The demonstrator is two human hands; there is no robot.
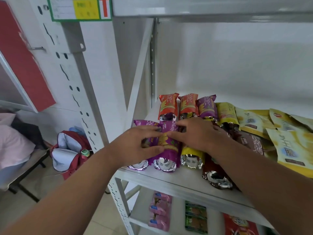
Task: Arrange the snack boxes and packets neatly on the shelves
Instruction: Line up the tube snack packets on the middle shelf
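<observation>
Tube-shaped snack packets lie in two rows on the white shelf [169, 182]. The back row holds two orange packets [167, 106], a purple one [207, 106] and a yellow one [226, 112]. In the front row lie two purple packets [169, 146] side by side, then a yellow packet [191, 158] and a brown packet [215, 177]. My left hand [138, 146] lies over the leftmost purple packet, its fingers and thumb reaching onto the second one. My right hand [194, 134] comes from the right with fairly straight fingers and touches that second purple packet.
Flat pale-yellow pouches [291, 146] lie piled at the shelf's right. The lower shelf holds pink packets [160, 211], green packets [196, 217] and a red bag [240, 224]. A perforated upright post [84, 116] stands left. A red-and-white bag [67, 153] sits on the floor.
</observation>
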